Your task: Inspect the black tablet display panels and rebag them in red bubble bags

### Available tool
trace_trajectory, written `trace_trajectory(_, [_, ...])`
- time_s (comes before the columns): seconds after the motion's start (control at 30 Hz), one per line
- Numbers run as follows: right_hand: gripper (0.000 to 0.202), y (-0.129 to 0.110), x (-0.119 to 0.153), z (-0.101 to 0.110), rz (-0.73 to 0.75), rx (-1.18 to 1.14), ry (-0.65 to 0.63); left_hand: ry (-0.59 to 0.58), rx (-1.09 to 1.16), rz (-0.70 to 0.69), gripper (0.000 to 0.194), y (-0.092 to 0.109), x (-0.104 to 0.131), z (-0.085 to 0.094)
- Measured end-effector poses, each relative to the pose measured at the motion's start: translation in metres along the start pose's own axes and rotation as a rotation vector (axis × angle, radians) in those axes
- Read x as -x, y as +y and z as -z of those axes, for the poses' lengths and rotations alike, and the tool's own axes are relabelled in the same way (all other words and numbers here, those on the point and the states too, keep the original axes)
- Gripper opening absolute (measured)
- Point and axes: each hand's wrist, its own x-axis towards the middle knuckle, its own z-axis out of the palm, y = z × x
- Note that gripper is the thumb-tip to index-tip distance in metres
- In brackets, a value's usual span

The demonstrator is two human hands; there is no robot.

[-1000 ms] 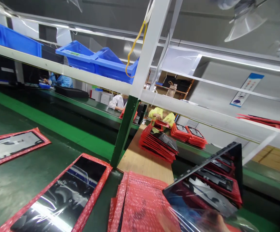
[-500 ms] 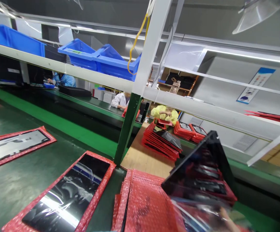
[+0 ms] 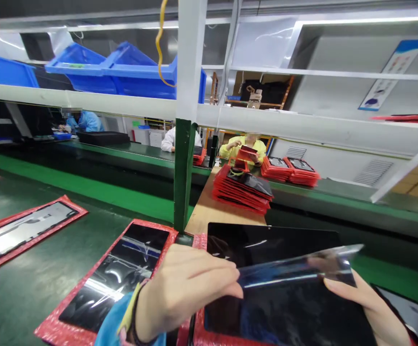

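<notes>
A black glossy screen panel (image 3: pixel 284 312) lies tilted in front of me, above a red bubble-wrap pouch (image 3: pixel 214 336). My left hand (image 3: pixel 187 288) reaches over its left side, fingers closed on the edge of a clear plastic film (image 3: pixel 288 271). That film stands raised and folded across the panel. At the panel's right edge is my right hand (image 3: pixel 378 302), gripping it with the thumb on top; its other fingers are hidden underneath. Left of my left hand, another black screen (image 3: pixel 122 269) rests on a red bubble-wrap sheet (image 3: pixel 53 322).
A silver-backed panel (image 3: pixel 35 226) lies on red wrap at left. Stacked red pouches (image 3: pixel 241 192) sit on a wooden board (image 3: pixel 203 214) ahead. A green post (image 3: pixel 183 178) supports a shelf with blue bins (image 3: pixel 136 72). Co-workers, one in yellow (image 3: pixel 226 150), sit beyond.
The black panel has come down from a steep tilt to a flatter pose over the red pouches. My left hand has entered view and holds the film. The camera view has levelled.
</notes>
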Motion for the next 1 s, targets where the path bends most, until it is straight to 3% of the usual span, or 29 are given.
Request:
trace_trajectory(0.1, [0.042,-0.007,0.001,0.003,-0.072,-0.043,-0.114,-0.022,0.141,0.035,0.031,-0.014,0.000,-0.005])
trace_trajectory(0.23, [0.037,-0.009,-0.004,0.007,-0.069,-0.067,-0.148,-0.223,0.508,0.202,0.060,-0.029,0.000,-0.016])
trace_trajectory(0.33, [0.036,-0.009,-0.008,0.009,-0.085,-0.080,-0.137,-0.384,0.755,0.126,0.064,-0.032,-0.003,-0.015])
trace_trajectory(0.4, [0.032,-0.010,-0.012,0.011,-0.094,-0.101,-0.150,-0.503,0.792,0.043,0.070,-0.030,-0.008,-0.010])
trace_trajectory(0.53, [0.025,-0.010,-0.017,0.014,-0.105,-0.119,-0.197,-0.624,0.634,-0.041,0.078,-0.026,-0.011,-0.005])
trace_trajectory(0.67, [0.025,-0.011,-0.017,0.013,-0.087,-0.121,-0.229,-0.635,0.346,-0.109,0.063,-0.022,-0.006,-0.015])
trace_trajectory(0.9, [0.023,-0.009,-0.018,0.015,-0.042,-0.085,-0.226,-0.469,-0.103,-0.127,0.021,-0.010,-0.006,-0.022])
trace_trajectory(1.0, [0.022,-0.007,-0.020,0.018,-0.012,-0.043,-0.258,-0.397,-0.127,0.007,0.016,-0.013,-0.007,-0.024])
